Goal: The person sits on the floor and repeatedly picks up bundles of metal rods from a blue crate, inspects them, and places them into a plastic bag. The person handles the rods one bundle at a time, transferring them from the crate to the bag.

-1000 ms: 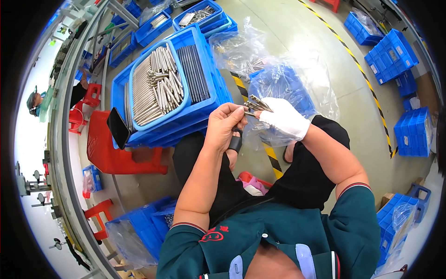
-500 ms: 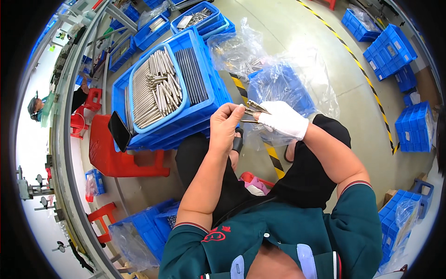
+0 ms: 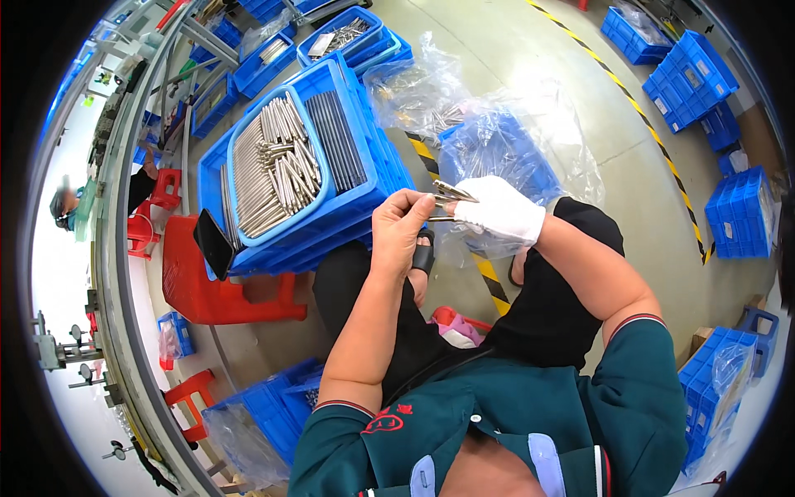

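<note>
From the head-worn camera, looking down at a seated person's lap, a small bundle of short metal rods [image 3: 455,193] lies between the two hands, in front of the knees. The right hand [image 3: 499,210], in a white glove, is curled closed around the bundle, whose ends fan out of the glove toward the left, one rod sticking out lower than the others. The bare left hand [image 3: 401,222] meets them there, thumb and fingers pinched together on the rod ends; how many it has hold of cannot be told. Ahead and to the left, a light blue tray [image 3: 324,186] is loaded with silvery rods, some in neat rows, others heaped on top. It sits on a larger blue crate [image 3: 365,145], where dark rods [image 3: 335,137] lie side by side along the tray's right edge. Beyond that crate, a smaller blue bin [image 3: 383,40] contains loose metal pieces and a white card [image 3: 320,44]. Just past the gloved hand, another blue crate [image 3: 532,170] is draped with clear plastic, with parts showing dimly through it. Beside that crate, on the left, a clear bag [image 3: 411,88] lies on the floor with metal pieces at its near end. A red stool [image 3: 189,269] stands left of the stack.
</note>
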A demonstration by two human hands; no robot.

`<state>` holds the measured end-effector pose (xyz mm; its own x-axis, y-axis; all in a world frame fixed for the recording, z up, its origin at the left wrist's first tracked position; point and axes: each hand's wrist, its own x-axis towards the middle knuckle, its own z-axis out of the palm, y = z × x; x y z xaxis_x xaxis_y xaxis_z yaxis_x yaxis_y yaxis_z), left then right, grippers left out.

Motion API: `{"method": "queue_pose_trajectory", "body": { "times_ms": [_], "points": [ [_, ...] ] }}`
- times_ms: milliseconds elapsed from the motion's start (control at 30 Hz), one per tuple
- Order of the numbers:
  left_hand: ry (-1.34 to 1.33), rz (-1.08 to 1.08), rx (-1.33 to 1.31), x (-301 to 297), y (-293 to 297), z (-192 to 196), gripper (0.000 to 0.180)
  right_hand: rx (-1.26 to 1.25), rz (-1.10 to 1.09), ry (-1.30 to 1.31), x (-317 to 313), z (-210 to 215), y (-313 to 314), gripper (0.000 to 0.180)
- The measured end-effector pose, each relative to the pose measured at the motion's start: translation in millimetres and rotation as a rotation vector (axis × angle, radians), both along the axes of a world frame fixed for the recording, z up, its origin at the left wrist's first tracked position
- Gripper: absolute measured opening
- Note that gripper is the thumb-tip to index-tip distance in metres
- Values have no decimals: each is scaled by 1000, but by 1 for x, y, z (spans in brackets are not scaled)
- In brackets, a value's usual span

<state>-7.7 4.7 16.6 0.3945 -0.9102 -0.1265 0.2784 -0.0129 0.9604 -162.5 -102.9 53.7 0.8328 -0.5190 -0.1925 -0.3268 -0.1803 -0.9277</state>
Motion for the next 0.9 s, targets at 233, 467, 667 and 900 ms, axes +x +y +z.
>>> {"method": "queue_pose_trajectory", "body": {
  "times_ms": [233,467,667,900],
  "points": [
    [-153,60,-28,-2,0,3,17,64,-7,33,-2,-3,-2,31],
    [-158,191,-105,2,-3,1,19,25,56,77,-3,-2,-4,33],
    [-84,63,-1,-4,-2,2,20,85,33,72,-2,-4,-3,37],
    [-78,54,3,-4,-1,3,16,-176,40,91,0,2,1,39]
  ]
}}
